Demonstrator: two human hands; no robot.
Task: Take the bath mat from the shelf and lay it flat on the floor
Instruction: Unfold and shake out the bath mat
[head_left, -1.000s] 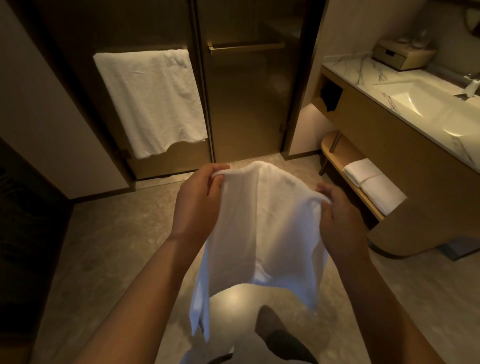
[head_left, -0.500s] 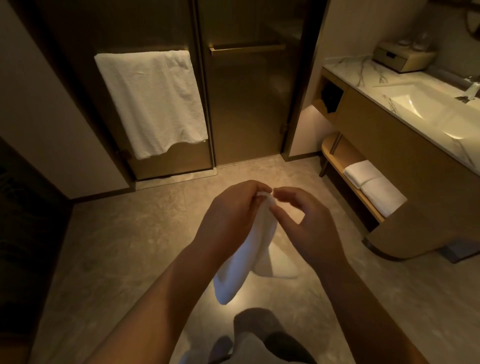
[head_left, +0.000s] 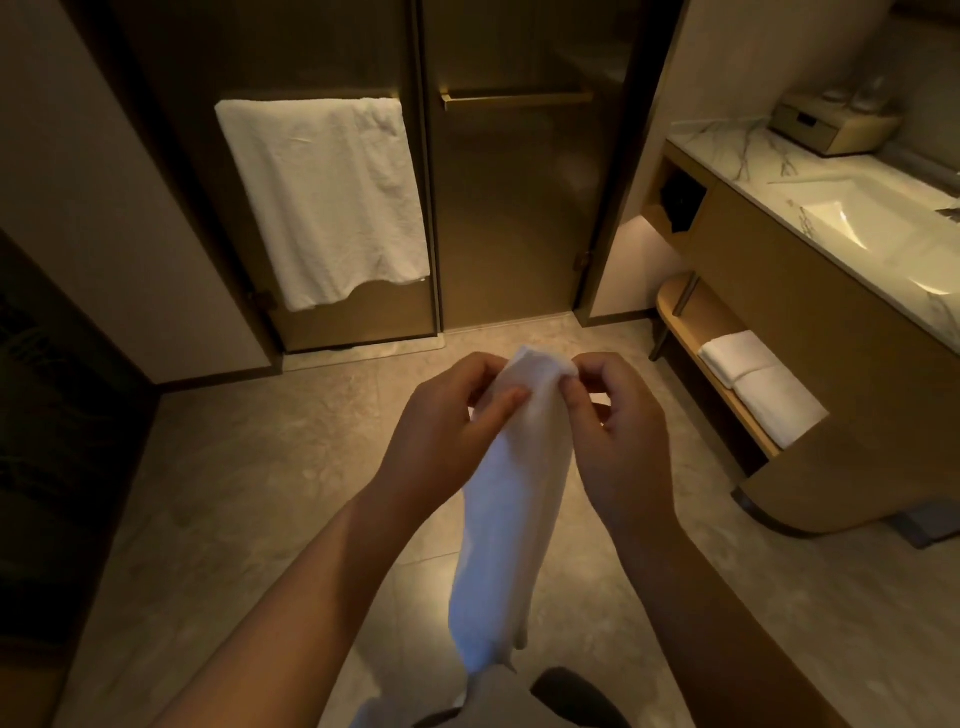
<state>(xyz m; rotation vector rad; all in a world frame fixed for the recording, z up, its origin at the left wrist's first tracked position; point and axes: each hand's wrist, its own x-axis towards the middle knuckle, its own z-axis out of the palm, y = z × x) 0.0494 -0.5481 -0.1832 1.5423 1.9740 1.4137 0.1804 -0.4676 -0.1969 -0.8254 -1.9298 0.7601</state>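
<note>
The white bath mat (head_left: 506, 509) hangs bunched in a narrow column in front of me, above the stone floor (head_left: 249, 493). My left hand (head_left: 447, 431) pinches its top edge from the left, thumb across the cloth. My right hand (head_left: 613, 431) pinches the same top edge from the right, close beside the left. The mat's lower end dangles near my legs at the bottom of the view. The wooden shelf (head_left: 696, 332) under the vanity is at the right.
Two folded white towels (head_left: 763, 389) lie on the shelf. A white towel (head_left: 322, 197) hangs on the left glass door; a second glass door (head_left: 509, 208) stands beside it. The vanity with marble top and sink (head_left: 852, 218) fills the right side.
A second ago the mat was spread wide between my two hands. My hands have come together and the mat now hangs bunched and narrow; both hands grip its top edge.
</note>
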